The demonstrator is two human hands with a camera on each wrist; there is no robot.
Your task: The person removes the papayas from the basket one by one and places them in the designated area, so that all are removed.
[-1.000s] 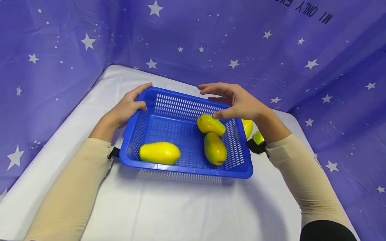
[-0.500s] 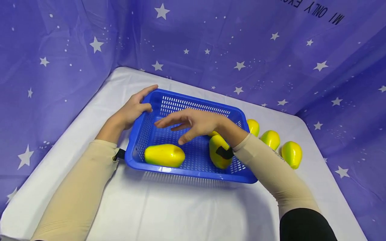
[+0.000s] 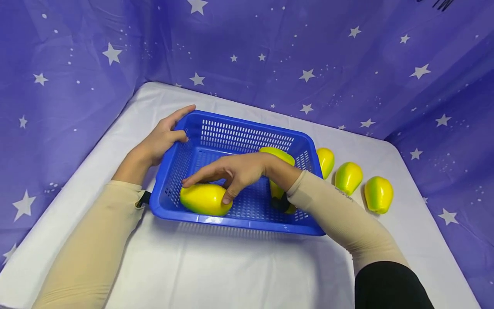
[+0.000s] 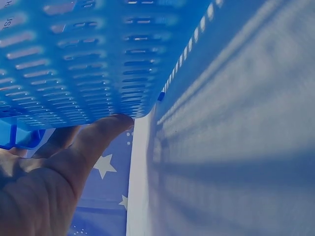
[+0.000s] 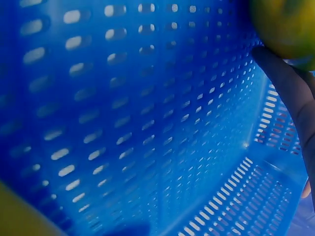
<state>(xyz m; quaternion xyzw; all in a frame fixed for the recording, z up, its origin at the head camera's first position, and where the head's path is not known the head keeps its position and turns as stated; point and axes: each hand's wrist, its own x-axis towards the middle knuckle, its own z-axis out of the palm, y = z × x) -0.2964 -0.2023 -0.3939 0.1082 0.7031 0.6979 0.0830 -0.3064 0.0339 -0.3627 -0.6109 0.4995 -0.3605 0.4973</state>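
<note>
Inside basket [image 3: 247, 136]: right hand [image 3: 239, 171] grip round near fruit [image 3: 202, 200], two loose fruits [image 3: 278, 153]; left hand [image 3: 160, 139] holding rim [image 3: 270, 226]; outside basket: three outer fruits [image 3: 348, 177].

The slotted, rectangular blue basket [image 3: 248, 223] stands open side up on the white-covered desk [image 3: 216, 274], its left rim gripped by the left hand [image 3: 159, 139]. Inside, toward the near left corner, a glossy yellow fruit [image 3: 206, 200], greener underneath, lies lengthwise along the near wall, pinched between thumb and fingers of the right hand [image 3: 237, 171]
</note>
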